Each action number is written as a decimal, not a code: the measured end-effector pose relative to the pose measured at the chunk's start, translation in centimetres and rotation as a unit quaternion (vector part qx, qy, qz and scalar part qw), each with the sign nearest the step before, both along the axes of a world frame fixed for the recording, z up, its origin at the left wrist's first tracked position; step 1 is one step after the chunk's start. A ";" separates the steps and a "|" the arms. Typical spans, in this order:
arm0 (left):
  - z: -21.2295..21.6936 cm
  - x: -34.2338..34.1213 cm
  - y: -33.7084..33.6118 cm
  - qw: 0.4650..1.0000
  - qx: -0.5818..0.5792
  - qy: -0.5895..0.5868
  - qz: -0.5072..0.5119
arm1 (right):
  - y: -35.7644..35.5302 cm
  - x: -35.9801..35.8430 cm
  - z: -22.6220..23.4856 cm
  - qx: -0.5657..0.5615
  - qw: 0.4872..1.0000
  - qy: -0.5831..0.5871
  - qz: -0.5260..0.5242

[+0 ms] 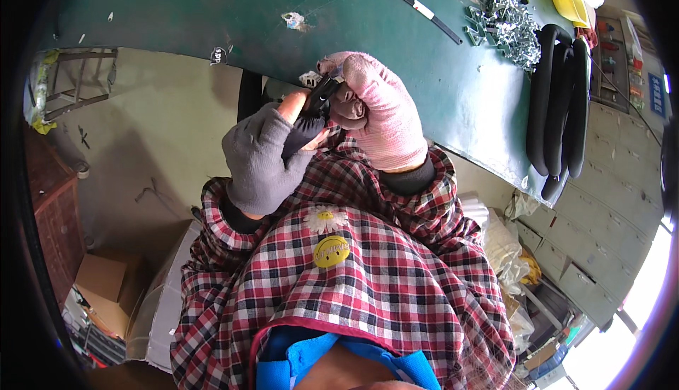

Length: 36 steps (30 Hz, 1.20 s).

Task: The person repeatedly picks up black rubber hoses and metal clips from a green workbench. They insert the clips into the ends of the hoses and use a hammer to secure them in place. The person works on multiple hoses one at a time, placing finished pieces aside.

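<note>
My left hand (260, 155), in a grey glove with bare fingertips, and my right hand (377, 107), in a pink glove, meet just below the edge of the green table (212, 8). Together they grip a small black piece (320, 99) with a metal end, held between the fingers of both hands. Its lower part is hidden in my left hand's fingers. Both forearms wear red plaid sleeves (368, 248).
On the table lie a heap of small metal parts (506, 22), black foam tubes (559, 100), a long thin tool (414, 2) and a yellow object (569, 1). A cardboard box (106, 287) sits on the floor at lower left; grey drawers (601, 227) stand at right.
</note>
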<state>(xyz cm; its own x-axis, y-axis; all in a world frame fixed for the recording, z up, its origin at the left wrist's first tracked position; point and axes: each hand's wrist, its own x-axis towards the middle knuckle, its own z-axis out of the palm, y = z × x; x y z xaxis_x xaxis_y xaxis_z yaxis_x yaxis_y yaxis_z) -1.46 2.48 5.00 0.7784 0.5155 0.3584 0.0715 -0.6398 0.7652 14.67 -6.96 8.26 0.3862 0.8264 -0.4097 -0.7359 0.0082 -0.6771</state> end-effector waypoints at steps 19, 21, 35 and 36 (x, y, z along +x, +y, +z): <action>0.0 0.5 1.5 0.998 -0.029 0.048 0.000 | -0.8 4.1 1.0 -0.142 0.861 -0.476 -0.112; 0.0 0.6 1.7 0.990 -0.052 0.133 0.006 | 0.6 8.7 1.0 -0.136 0.544 -0.808 -0.179; 0.9 0.7 2.6 0.984 -0.081 0.158 -0.028 | -2.1 10.0 1.0 -0.124 0.472 -0.859 0.156; 0.8 0.8 2.7 0.984 -0.072 0.159 -0.026 | -2.7 9.7 0.9 -0.130 0.522 -0.830 0.151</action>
<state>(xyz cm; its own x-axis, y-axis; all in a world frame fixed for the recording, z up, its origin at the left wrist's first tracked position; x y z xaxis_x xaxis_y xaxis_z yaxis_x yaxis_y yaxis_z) -0.71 5.14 5.83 0.8657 0.5002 0.0191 0.2921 -0.5358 0.7922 24.32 -9.64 9.16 0.2554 0.9521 0.1680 0.9237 -0.1889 -0.3334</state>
